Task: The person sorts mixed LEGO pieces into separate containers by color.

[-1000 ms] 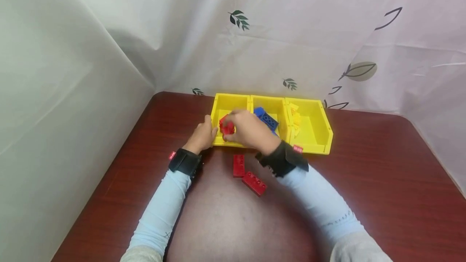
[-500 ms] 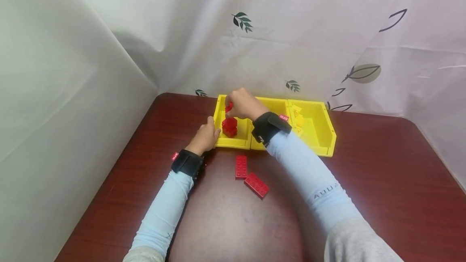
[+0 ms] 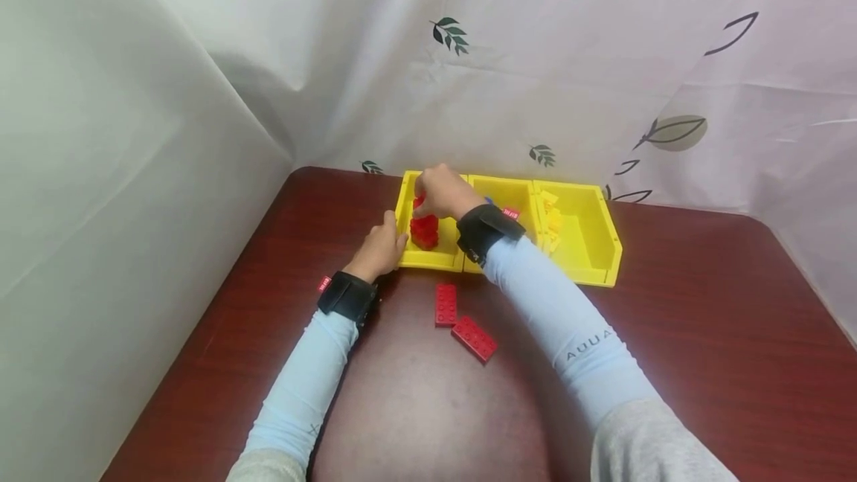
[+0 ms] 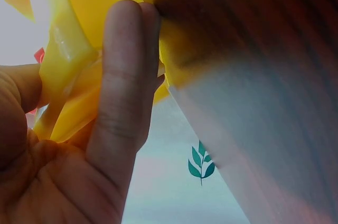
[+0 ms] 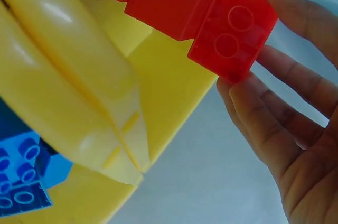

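Observation:
My left hand (image 3: pixel 380 248) grips the left wall of the left yellow bin (image 3: pixel 442 262). In the left wrist view the thumb lies on one side of the yellow wall and the straight fingers on the other. Inside that bin, toward its back, my right hand (image 3: pixel 445 190) holds a red toy brick (image 5: pixel 232 28) by its end, with fingertips on its edges. More red bricks (image 3: pixel 425 233) sit against it in the same bin. Two red bricks lie on the table in front, one upright-set brick (image 3: pixel 445 305) and one slanted brick (image 3: pixel 474 339).
The middle bin holds blue bricks (image 5: pixel 24 160), mostly behind my right wrist in the head view. Yellow bricks (image 3: pixel 553 223) lie along the left side of the right bin (image 3: pixel 589 275). A patterned white curtain (image 3: pixel 375 80) hangs behind the brown table (image 3: pixel 703 333).
My right hand has moved toward the back of the left bin with a red brick, then settled slightly lower, close to the other red bricks. The left hand stays on the bin wall.

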`<state>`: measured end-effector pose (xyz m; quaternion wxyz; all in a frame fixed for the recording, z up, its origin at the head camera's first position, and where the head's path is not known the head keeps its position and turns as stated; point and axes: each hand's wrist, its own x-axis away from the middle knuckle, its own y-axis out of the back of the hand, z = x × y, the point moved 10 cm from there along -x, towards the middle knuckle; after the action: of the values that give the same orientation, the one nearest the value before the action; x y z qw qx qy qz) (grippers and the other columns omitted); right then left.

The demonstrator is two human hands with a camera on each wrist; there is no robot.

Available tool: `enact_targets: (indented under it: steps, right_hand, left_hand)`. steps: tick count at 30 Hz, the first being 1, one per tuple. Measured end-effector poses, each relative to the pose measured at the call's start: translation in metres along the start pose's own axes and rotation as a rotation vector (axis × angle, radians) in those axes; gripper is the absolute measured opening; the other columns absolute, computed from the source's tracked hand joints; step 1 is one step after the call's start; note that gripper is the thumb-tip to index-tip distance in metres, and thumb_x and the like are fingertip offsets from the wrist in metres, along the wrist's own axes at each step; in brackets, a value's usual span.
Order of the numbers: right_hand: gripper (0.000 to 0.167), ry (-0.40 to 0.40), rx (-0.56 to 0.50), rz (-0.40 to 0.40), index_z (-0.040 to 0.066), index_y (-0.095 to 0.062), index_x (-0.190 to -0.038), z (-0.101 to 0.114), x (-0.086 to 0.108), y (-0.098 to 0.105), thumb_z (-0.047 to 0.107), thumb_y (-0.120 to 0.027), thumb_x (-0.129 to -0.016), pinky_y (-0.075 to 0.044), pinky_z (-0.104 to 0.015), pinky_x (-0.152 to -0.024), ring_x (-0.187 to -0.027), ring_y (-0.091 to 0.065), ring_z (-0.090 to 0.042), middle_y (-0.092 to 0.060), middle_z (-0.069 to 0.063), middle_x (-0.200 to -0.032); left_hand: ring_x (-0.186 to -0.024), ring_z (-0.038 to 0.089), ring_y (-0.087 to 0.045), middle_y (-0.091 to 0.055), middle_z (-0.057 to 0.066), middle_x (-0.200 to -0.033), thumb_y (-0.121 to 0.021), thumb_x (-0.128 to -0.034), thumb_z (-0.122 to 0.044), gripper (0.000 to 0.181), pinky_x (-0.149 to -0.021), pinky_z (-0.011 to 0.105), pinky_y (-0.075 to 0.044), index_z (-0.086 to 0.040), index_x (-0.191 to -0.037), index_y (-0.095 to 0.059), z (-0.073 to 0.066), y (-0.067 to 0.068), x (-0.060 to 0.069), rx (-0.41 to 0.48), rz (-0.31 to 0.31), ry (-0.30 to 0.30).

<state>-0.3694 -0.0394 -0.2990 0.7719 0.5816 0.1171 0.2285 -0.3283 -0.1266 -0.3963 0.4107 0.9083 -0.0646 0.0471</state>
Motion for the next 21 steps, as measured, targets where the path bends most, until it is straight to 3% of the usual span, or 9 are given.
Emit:
enact_targets:
  steps: [21]
  right_hand:
    - [0.042,-0.012,-0.014,-0.022,0.005,-0.069,-0.118,-0.0006,0.0044,-0.0035,0.025,-0.08,-0.082,-0.058,-0.033,-0.088,-0.095,-0.066,-0.026,-0.069,-0.013,-0.112]
  left_hand:
    - [-0.072,0.024,-0.06,-0.054,0.015,-0.098,-0.053,-0.1014,-0.027,0.045,-0.07,0.027,-0.058,-0.009,-0.134,-0.029,-0.0022,0.0002,0.0022,-0.021,-0.006,0.002]
